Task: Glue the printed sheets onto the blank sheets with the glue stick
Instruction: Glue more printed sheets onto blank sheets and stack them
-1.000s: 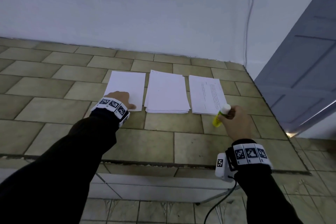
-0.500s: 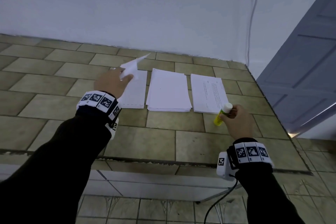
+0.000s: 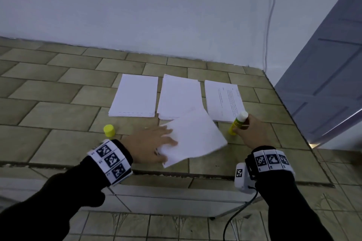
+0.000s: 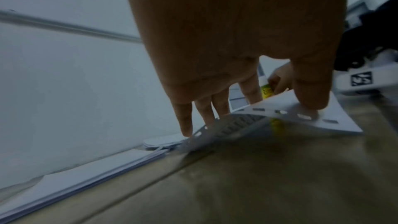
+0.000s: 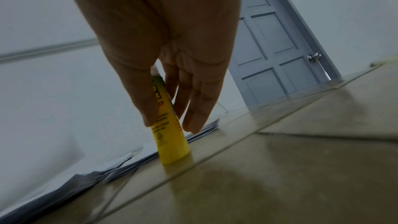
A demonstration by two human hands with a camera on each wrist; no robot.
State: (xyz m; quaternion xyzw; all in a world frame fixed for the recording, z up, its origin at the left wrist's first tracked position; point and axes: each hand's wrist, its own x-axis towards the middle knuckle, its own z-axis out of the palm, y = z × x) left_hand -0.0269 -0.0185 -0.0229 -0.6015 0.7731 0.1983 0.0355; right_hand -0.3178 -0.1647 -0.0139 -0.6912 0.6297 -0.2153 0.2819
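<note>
From the head view the loose sheet looks plain white, but the left wrist view shows dark print on its underside, and its near edge bends up off the tiled table. The left hand holds this sheet near the table's front edge, with fingers on top and thumb at the edge. The right hand grips one glue stick standing on its yellow base, white tip leaning toward the wall, beside three paper piles and one yellow cap.

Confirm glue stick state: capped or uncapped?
Uncapped. The glue stick in the right hand shows its white tip; the yellow cap stands apart on the counter.
</note>
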